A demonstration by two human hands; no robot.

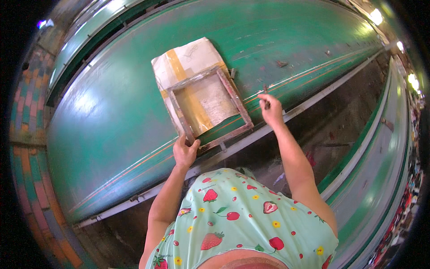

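A wooden frame [231, 93] with worn, paint-stained bars lies tilted on a long green table [121, 112]. Beneath its far part is a whitish board [197, 54] with strips of yellow-brown tape, visible through the opening. My left hand [185, 152] grips the frame's near left corner, thumb on top and fingers along the outer side. To the right of the frame, my right hand [271, 111] is closed around a small dark tool [267, 105]. It points away from me over the table edge; most of it is hidden, so its kind is unclear.
A pale metal rail [313, 95] runs along the table's near edge. Small dark scraps [281, 64] lie on the green top farther right. Another long table [371, 179] stands at the right, with one more [85, 40] at the far left. Coloured paving [33, 179] covers the left floor.
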